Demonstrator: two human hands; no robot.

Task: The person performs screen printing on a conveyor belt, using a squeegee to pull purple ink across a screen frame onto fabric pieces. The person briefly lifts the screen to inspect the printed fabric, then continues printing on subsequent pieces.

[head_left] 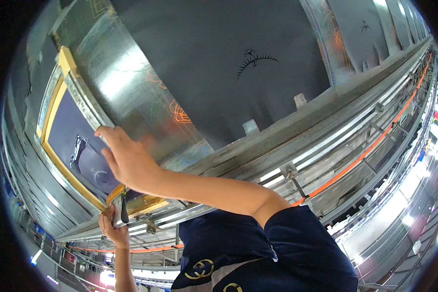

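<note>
A yellow-edged screen frame [51, 150] with purple-grey mesh lies at the left on the long metal table. A metal bar [86, 100] runs along its right side. My right hand [131, 163] reaches over from the right, fingers bent over the near end of this bar. At the frame's near corner, my left hand [113, 228] grips a silver metal piece [119, 210] with a dark strip; part of it is hidden by the fingers. On the mesh shows a pale curved motif [99, 173] beside a dark, shiny streak [78, 152].
Dark fabric panels [204, 63] with a black curved print [253, 61] lie between shiny metal strips [121, 73] along the table. A metal rail [297, 124] edges it on my side. Below runs an orange cable [348, 170]. Lit racks stand at far right.
</note>
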